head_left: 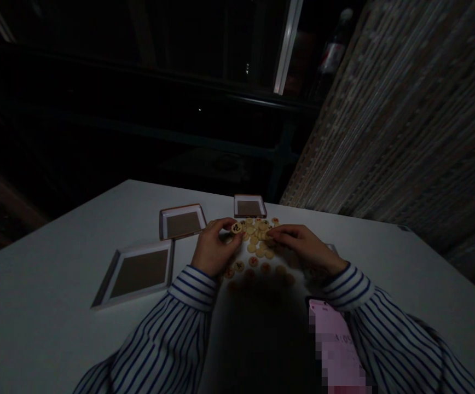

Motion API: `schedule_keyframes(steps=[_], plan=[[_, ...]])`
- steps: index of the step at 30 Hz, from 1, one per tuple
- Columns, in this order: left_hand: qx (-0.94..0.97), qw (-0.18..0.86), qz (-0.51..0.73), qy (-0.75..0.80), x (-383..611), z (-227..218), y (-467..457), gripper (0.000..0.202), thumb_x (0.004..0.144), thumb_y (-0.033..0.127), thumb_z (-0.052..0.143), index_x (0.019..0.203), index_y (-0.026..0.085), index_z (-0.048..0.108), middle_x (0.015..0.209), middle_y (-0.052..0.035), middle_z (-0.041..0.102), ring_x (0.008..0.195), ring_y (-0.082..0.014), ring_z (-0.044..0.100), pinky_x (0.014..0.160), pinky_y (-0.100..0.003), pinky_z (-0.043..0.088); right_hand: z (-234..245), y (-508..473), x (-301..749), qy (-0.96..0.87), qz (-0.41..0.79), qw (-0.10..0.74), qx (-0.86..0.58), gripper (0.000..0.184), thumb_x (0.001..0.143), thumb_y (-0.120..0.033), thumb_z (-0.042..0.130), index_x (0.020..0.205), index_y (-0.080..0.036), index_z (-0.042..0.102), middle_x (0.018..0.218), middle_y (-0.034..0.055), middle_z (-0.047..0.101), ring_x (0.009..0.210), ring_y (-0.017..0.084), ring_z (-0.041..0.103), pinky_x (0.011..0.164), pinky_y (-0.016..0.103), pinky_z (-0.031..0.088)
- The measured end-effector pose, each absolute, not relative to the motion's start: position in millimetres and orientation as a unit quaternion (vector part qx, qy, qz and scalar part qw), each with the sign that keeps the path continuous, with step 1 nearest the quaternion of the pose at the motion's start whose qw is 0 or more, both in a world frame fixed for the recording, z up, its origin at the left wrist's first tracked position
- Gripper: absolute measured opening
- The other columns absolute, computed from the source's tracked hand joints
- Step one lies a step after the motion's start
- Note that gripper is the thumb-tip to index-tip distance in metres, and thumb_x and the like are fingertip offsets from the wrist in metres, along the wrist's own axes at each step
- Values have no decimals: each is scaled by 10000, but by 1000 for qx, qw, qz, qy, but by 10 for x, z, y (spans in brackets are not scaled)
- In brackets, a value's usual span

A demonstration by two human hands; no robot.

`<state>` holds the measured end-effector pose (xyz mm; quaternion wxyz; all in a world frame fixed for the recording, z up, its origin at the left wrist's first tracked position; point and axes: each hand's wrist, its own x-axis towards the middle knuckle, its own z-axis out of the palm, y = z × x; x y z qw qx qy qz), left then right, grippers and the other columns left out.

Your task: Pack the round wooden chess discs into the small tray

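Observation:
Between the thumb and fingers of my left hand (pixel 213 249) is a round Chinese chess piece (pixel 236 227), its dark character facing me. My right hand (pixel 309 249) reaches in from the other side, thumb and fingers closed at the right edge of a heap of pale chess pieces (pixel 252 239); its fingertips pinch a piece there, partly hidden. Nearer to me, a few pieces with red or dark characters, such as a red-marked piece (pixel 253 261), lie in a loose row. Others sink into shadow below them.
Three shallow open box trays stand on the white table (pixel 69 235): a near-left tray (pixel 170 265), a middle tray (pixel 161 224) and a far tray (pixel 235 207). A lit phone (pixel 336 342) lies by my right forearm. Behind are a curtain (pixel 401 109) and a bottle (pixel 332 54).

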<state>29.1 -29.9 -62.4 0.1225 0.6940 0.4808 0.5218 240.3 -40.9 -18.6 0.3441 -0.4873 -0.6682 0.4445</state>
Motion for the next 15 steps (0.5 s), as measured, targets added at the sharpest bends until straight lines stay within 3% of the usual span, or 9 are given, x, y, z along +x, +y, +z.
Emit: schedule_keyframes(steps=[5, 15], plan=[[703, 130, 509, 480, 308, -645, -308, 219, 726, 299, 574, 912, 184, 578, 870, -29, 623, 835, -164, 578, 795, -324, 457, -76, -509, 2520, -686, 413, 329, -500, 251, 739, -329, 564, 904, -170, 668, 865, 36, 659, 750, 145, 560, 697, 288, 430], [771, 37, 439, 460, 356, -631, -374, 216, 722, 251, 567, 929, 190, 563, 840, -37, 618, 824, -188, 574, 776, -356, 455, -145, -505, 2824, -704, 401, 305, -500, 297, 759, -363, 545, 964, -175, 649, 894, 43, 659, 817, 169, 574, 717, 303, 439]])
